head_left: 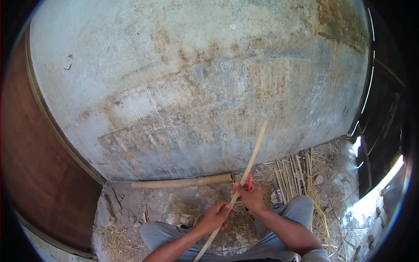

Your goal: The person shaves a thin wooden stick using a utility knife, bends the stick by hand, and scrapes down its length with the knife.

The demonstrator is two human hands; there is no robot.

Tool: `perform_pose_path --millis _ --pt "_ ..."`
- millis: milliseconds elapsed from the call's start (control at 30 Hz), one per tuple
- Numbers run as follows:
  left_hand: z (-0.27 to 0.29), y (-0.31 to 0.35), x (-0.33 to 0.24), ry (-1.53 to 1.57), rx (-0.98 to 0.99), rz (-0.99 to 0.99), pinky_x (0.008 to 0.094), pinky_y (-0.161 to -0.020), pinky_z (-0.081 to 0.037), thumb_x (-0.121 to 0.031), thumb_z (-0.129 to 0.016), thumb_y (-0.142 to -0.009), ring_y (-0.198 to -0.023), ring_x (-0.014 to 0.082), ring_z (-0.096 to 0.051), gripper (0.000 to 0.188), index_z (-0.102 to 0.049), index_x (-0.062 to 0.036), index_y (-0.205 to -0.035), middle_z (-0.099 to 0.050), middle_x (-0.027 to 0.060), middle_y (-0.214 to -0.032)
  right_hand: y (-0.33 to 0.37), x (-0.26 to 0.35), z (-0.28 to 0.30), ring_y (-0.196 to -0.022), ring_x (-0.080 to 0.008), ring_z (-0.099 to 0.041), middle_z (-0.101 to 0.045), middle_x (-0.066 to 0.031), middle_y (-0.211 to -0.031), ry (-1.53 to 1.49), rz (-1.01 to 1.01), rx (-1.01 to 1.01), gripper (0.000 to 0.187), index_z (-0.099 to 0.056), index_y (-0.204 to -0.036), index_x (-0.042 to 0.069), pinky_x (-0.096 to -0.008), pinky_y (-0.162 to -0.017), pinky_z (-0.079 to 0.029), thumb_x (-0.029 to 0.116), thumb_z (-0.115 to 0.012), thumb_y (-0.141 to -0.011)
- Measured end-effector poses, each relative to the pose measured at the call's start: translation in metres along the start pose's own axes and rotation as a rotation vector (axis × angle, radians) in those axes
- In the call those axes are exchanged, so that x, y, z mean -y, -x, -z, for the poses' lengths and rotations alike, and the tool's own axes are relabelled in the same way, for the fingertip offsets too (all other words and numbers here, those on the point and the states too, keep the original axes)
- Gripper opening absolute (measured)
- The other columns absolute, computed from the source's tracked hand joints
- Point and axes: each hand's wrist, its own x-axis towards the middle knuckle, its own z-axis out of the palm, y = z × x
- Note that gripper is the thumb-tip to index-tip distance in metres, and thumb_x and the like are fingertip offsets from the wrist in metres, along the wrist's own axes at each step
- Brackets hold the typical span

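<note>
A long, pale bamboo strip (253, 158) runs slantwise from my lap up toward the wall. Around its lower middle, the fingers of my left hand (217, 217) are closed. My right hand (252, 198) is closed a little higher, beside and against the strip. From that fist sticks up the red end of a slim tool (249, 180); the rest of it is hidden in the hand, so its kind cannot be made out. Both hands are between my bent knees, above the floor.
A thick bamboo pole (181, 182) lies along the foot of the stained wall (196, 96). Several split bamboo pieces (294, 174) are heaped right of my right hand, among straw and shavings (115, 241). A brown door panel (48, 157) stands at left.
</note>
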Motion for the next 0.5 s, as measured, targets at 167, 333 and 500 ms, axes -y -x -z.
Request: perform_pose_path --millis 167,333,500 --pt "0.009 -0.005 0.003 0.289 0.011 0.076 0.0246 -0.042 -0.032 -0.027 -0.038 -0.107 -0.048 0.0072 -0.037 0.032 -0.055 -0.0004 -0.113 -0.045 -0.0009 -0.071 -0.01 0.006 0.007 -0.078 -0.0172 -0.065 -0.066 -0.0104 -0.083 0.432 0.134 0.074 0.039 -0.059 -0.106 -0.003 -0.0327 -0.069 -0.05 0.035 -0.056 -0.099" --pt "0.02 -0.006 0.013 0.399 -0.043 0.197 0.0235 -0.04 -0.027 -0.028 -0.037 -0.107 -0.048 0.0063 -0.035 0.034 -0.056 -0.0001 -0.111 -0.039 -0.0026 -0.064 -0.01 0.007 0.011 -0.082 -0.0249 -0.065 -0.064 -0.0149 -0.087 0.593 0.273 0.072 0.044 -0.052 -0.115 -0.004 -0.0369 -0.075 -0.048 0.037 -0.049 -0.101" --pt "0.031 -0.001 0.013 0.544 0.052 0.235 0.0221 -0.038 -0.024 -0.039 -0.032 -0.107 -0.047 0.0057 -0.028 0.047 -0.055 0.0005 -0.112 -0.033 -0.0036 -0.061 -0.004 0.023 0.013 -0.078 -0.0287 -0.064 -0.063 -0.0164 -0.086 0.75 0.133 0.13 0.043 -0.049 -0.122 -0.002 -0.0394 -0.073 -0.048 0.036 -0.049 -0.101"
